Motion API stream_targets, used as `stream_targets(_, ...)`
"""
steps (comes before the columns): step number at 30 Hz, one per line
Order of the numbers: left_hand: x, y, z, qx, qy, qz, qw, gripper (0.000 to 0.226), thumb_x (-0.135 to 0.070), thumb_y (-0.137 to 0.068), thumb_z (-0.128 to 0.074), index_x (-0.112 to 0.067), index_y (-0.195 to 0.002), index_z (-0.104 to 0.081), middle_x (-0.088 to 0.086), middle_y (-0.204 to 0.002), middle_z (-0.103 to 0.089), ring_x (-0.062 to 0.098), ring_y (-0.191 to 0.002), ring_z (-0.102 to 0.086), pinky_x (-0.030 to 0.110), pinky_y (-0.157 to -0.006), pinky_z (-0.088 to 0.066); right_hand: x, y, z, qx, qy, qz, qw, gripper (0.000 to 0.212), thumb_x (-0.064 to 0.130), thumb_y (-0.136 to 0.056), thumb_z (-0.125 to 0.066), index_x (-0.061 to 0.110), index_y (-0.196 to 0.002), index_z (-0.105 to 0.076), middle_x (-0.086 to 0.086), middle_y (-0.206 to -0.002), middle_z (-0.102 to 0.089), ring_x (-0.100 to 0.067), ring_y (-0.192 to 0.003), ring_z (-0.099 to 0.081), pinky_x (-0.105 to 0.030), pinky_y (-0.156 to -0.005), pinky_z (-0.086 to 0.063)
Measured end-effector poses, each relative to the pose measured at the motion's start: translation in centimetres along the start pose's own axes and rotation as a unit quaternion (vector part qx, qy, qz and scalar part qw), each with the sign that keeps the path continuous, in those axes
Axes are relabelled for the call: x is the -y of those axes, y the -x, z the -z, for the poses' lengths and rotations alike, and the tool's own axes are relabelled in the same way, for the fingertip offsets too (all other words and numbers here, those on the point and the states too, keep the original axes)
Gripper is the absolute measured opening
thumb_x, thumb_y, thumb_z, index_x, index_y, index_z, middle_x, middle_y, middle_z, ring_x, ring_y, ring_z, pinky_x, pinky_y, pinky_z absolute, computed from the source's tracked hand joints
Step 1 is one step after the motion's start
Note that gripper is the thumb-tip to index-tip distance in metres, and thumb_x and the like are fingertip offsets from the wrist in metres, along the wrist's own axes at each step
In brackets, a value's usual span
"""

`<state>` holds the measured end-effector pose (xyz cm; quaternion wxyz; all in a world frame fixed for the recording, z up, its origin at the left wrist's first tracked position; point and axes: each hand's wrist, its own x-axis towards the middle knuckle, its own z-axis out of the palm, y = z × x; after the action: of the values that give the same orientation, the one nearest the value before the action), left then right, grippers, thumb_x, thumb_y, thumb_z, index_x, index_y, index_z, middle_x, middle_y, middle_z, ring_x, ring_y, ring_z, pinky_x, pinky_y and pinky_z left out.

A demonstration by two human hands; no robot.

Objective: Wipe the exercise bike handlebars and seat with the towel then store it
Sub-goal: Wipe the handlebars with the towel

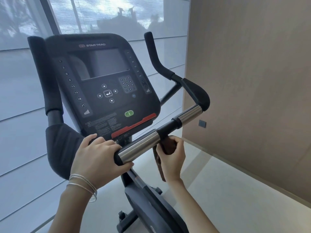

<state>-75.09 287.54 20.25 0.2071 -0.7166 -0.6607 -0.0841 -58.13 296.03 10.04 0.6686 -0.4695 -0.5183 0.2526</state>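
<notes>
The exercise bike's handlebar [190, 113] runs from lower left to upper right, with two shiny metal sections and black padded grips. My left hand [99, 157] is wrapped around the bar's near end, beside the lower metal section. My right hand [171, 158] is just under the bar's black middle collar, closed on a brown towel [170, 146]; a strip of the towel hangs down past my palm. The towel touches the underside of the bar. The seat is out of view.
The black console [107, 84] with screen and keypad stands right behind the bar. Upright padded horns rise at left [43, 76] and right [154, 56]. A beige wall [252, 81] is close on the right, a window with blinds behind. The bike's frame [148, 199] drops between my arms.
</notes>
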Motion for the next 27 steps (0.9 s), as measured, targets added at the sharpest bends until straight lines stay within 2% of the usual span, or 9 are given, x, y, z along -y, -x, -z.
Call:
stream_targets(3,0.0,0.1,-0.1,-0.003,0.005,-0.001,1.000,0.059,-0.078,-0.065,-0.028,-0.036,-0.073,-0.069,-0.021,-0.070,-0.064,0.011,-0.073,-0.061,0.041,-0.100,-0.040,-0.1,-0.3,0.4,-0.002,0.003,0.019,1.000,0.037,0.011,-0.073,-0.078,0.020,-0.098,-0.052,0.004,-0.094,-0.062,-0.003,-0.089,-0.058,-0.001,-0.080,-0.045)
stream_targets(7,0.1,0.1,-0.3,-0.004,0.003,-0.004,1.000,0.059,-0.077,-0.065,-0.029,-0.035,-0.071,-0.069,-0.019,-0.068,-0.064,0.012,-0.072,-0.060,0.039,-0.100,-0.038,0.4,-1.7,0.8,-0.069,-0.014,-0.010,0.997,0.035,0.008,-0.074,-0.076,0.016,-0.098,-0.052,0.000,-0.092,-0.060,-0.010,-0.085,-0.058,-0.002,-0.076,-0.047)
stream_targets(10,0.1,0.1,-0.4,-0.020,0.010,-0.011,1.000,0.058,-0.077,-0.065,-0.031,-0.032,-0.067,-0.069,-0.018,-0.066,-0.064,0.014,-0.069,-0.061,0.039,-0.097,-0.035,0.8,-0.2,0.2,-0.037,0.003,-0.006,0.999,0.037,0.011,-0.073,-0.077,0.016,-0.100,-0.053,0.002,-0.093,-0.061,-0.006,-0.087,-0.058,-0.011,-0.076,-0.052)
stream_targets(13,0.4,0.2,-0.3,-0.026,0.019,-0.035,0.999,0.066,-0.080,-0.067,-0.028,-0.032,-0.077,-0.072,-0.016,-0.070,-0.067,0.015,-0.072,-0.063,0.044,-0.096,-0.044,1.2,1.9,-0.1,-0.026,-0.009,0.004,1.000,0.037,0.011,-0.073,-0.077,0.017,-0.100,-0.053,0.006,-0.091,-0.060,-0.003,-0.089,-0.058,-0.001,-0.075,-0.047)
stream_targets(16,1.1,0.2,0.0,-0.046,0.037,-0.065,0.996,0.078,-0.083,-0.072,-0.022,-0.029,-0.087,-0.075,-0.014,-0.077,-0.072,0.016,-0.077,-0.068,0.048,-0.096,-0.046,1.8,3.5,-0.2,-0.013,-0.007,0.018,1.000,0.038,0.012,-0.072,-0.078,0.019,-0.099,-0.052,0.009,-0.091,-0.060,-0.004,-0.088,-0.059,-0.001,-0.074,-0.046)
stream_targets(19,1.6,0.5,0.1,-0.060,0.058,-0.065,0.994,0.077,-0.077,-0.080,-0.019,-0.024,-0.084,-0.076,-0.010,-0.078,-0.073,0.018,-0.082,-0.068,0.051,-0.102,-0.040,2.9,6.7,-1.5,0.029,-0.006,0.058,0.998,0.038,0.025,-0.072,-0.078,0.018,-0.100,-0.052,0.017,-0.093,-0.057,0.000,-0.093,-0.058,-0.005,-0.077,-0.048)
stream_targets(21,1.6,0.6,0.0,-0.057,0.055,-0.050,0.996,0.074,-0.070,-0.084,-0.018,-0.024,-0.081,-0.076,-0.009,-0.078,-0.073,0.018,-0.085,-0.067,0.050,-0.107,-0.035,3.8,8.7,-2.6,0.030,-0.012,0.077,0.997,0.037,0.033,-0.072,-0.071,0.016,-0.100,-0.054,0.018,-0.094,-0.056,0.004,-0.093,-0.056,-0.004,-0.078,-0.047)
stream_targets(24,1.3,0.7,-0.1,-0.046,0.043,-0.036,0.997,0.071,-0.061,-0.087,-0.018,-0.022,-0.075,-0.076,-0.007,-0.072,-0.072,0.019,-0.083,-0.066,0.045,-0.111,-0.029,4.3,9.4,-3.1,0.015,-0.010,0.089,0.996,0.032,0.028,-0.072,-0.071,0.017,-0.097,-0.054,0.020,-0.092,-0.056,0.007,-0.089,-0.056,-0.004,-0.079,-0.046)
stream_targets(27,1.3,0.8,0.1,-0.045,0.039,-0.040,0.997,0.071,-0.058,-0.088,-0.018,-0.020,-0.068,-0.075,-0.006,-0.065,-0.069,0.019,-0.076,-0.065,0.045,-0.108,-0.035,4.2,8.5,-2.4,-0.020,0.000,0.061,0.998,0.037,0.013,-0.070,-0.078,0.023,-0.094,-0.052,0.016,-0.091,-0.059,0.002,-0.088,-0.057,-0.005,-0.077,-0.046)
